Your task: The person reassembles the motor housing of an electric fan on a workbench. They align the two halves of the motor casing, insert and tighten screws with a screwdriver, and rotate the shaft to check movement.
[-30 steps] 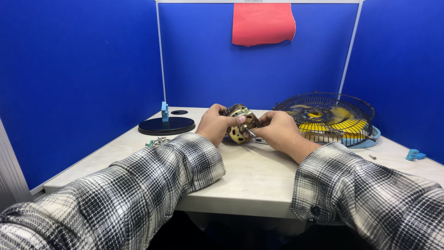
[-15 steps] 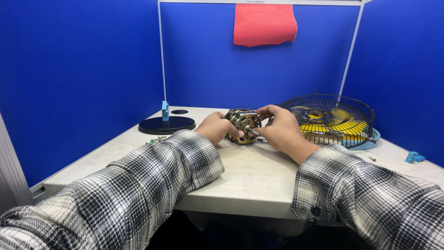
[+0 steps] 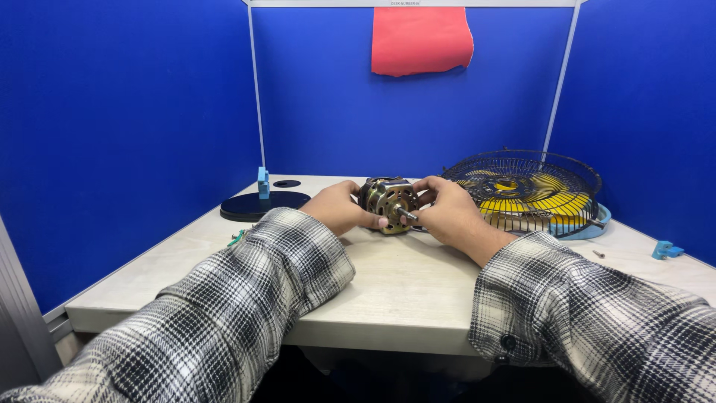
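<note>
Blue partition walls (image 3: 149, 112) close in a pale table (image 3: 403, 276), with a red cloth (image 3: 421, 41) hanging high beyond the hands. Between both hands sits a small motor (image 3: 388, 203), resting on the table with its shaft pointing back toward the person. Left hand (image 3: 343, 209) cups the motor's left side, fingers curled. Right hand (image 3: 447, 213) grips the other side, fingertips pinched at the shaft. Right of that hand lies a wire fan guard (image 3: 533, 190); a black disc (image 3: 265, 205) lies to the left hand's outer side.
</note>
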